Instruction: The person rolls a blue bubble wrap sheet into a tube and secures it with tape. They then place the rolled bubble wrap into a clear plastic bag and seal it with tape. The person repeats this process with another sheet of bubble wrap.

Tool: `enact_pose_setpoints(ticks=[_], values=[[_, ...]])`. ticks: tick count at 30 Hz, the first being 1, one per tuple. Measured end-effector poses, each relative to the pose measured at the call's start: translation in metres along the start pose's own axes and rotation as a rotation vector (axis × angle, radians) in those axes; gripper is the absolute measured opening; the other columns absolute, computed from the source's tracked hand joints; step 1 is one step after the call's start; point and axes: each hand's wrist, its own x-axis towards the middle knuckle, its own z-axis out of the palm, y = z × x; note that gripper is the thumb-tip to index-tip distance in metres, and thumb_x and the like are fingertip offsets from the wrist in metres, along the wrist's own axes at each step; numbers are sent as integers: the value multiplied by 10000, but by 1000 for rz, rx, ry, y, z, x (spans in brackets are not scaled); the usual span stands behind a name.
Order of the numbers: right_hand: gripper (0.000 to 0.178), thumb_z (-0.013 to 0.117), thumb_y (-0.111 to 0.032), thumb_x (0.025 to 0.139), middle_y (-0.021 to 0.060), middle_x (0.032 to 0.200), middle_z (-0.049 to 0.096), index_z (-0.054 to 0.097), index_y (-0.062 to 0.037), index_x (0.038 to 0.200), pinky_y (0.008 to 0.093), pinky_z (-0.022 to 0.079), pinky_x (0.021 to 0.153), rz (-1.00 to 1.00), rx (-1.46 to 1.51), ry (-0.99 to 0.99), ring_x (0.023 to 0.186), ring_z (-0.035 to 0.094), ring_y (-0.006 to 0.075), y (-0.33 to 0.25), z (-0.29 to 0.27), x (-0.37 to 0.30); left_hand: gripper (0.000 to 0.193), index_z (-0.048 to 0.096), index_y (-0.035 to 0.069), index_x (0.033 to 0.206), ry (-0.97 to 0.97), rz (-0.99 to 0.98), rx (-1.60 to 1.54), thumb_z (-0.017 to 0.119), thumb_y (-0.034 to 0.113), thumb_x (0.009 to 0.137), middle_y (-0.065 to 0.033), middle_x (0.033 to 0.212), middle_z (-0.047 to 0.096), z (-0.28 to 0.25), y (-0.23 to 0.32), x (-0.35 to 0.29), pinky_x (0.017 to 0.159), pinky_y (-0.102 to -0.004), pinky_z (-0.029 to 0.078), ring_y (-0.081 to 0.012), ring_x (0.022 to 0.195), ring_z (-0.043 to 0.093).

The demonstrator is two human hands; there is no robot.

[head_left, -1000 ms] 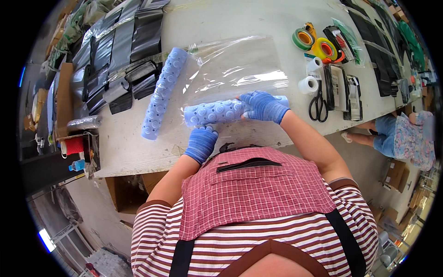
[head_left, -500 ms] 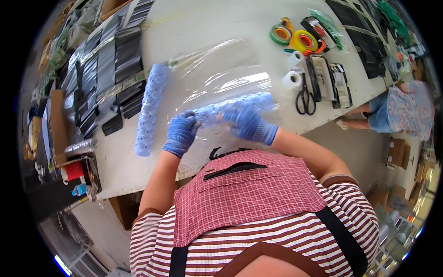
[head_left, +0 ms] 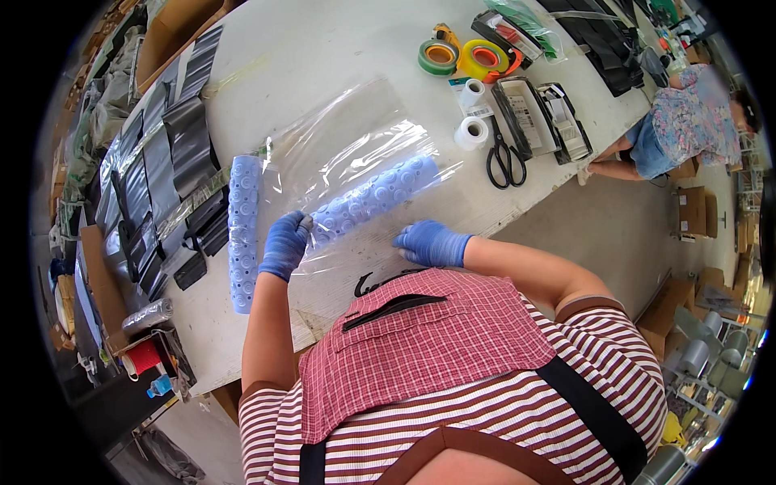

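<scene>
A light-blue bumpy rolled mat (head_left: 372,194) lies slantwise inside a clear plastic bag (head_left: 343,121) on the table. At its left end, my left hand (head_left: 284,246), in a blue glove, is closed on the bag's plastic. My right hand (head_left: 434,242), gloved the same way, rests low over the table on the near side of the bag, apart from the mat. Its fingers are curled in, and what they hold, if anything, is hidden. A second light-blue rolled mat (head_left: 242,234) lies lengthwise left of my left hand.
On the white table (head_left: 315,48), black scissors (head_left: 507,162), white rolls (head_left: 471,133), tape rolls (head_left: 485,58) and open black boxes (head_left: 525,121) lie to the right. Dark plastic bags (head_left: 190,137) cover the left side. A person (head_left: 687,121) stands beyond the right edge.
My right hand has come off the bagged mat and drawn back toward me. My left hand keeps hold of the bag's left end. The view has shifted, moving the table's things leftward.
</scene>
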Motion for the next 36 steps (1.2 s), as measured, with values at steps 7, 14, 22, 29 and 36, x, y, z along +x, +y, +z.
enact_pose_setpoints(ticks=[7,14,22,29,36], values=[[513,619,-113,800,115,1271,596,558,-110,1310,437,406,1041,-277,-185,721,1205,531,318,-8,-30,50,174,664,23,959,-10,-16,118,613,180,905,-172,891,679,-8,2,10,770,-394,483,-322,827,635],[639,655,-129,762,77,1387,525,508,-167,1383,464,309,1103,-101,-305,605,1285,469,276,4,-28,72,315,639,98,1091,-129,334,728,562,55,788,-104,1075,641,-6,87,-20,931,-417,441,-273,1025,602],[724,727,-238,767,77,1426,482,439,-213,1430,473,304,1102,-49,-384,490,1285,461,294,1,-39,83,625,415,169,1449,-433,-42,767,563,465,919,-121,1064,667,37,42,-83,1017,-434,383,-290,1055,616],[727,729,-272,785,81,1438,473,426,-191,1441,451,291,1125,-44,-385,416,1305,449,280,2,-55,91,496,471,238,1408,-317,39,656,558,234,920,-116,1002,645,62,6,-120,819,-410,507,-289,966,628],[733,701,-384,816,103,1454,452,413,-140,1445,454,248,1163,-494,-336,563,1368,377,303,9,-27,50,335,656,178,1143,-63,144,636,573,79,834,-100,899,631,73,-7,-134,787,-394,512,-294,883,621]])
